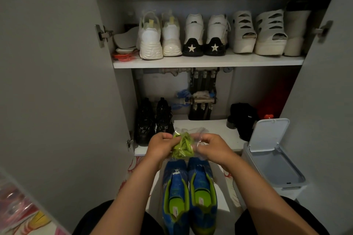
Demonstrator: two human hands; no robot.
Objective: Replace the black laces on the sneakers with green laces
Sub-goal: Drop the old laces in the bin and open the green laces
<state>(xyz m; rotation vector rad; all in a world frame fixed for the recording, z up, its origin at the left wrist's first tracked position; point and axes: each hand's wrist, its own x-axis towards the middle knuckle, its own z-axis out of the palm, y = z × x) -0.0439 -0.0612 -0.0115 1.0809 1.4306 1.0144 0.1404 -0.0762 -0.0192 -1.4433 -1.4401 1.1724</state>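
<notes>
While we hold clear bag (199,131) of green laces (182,146) just above blue sneakers (202,181) on floor: left hand (161,146) pinches bag at bundle, right hand (213,147) pinches slack film. Risks: sharp tug splits film, laces spill, knot, or drop toward open bin (271,133).

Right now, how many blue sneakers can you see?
2. The left blue sneaker and the right blue sneaker stand side by side, toes under the bag of green laces. No others show.
</notes>
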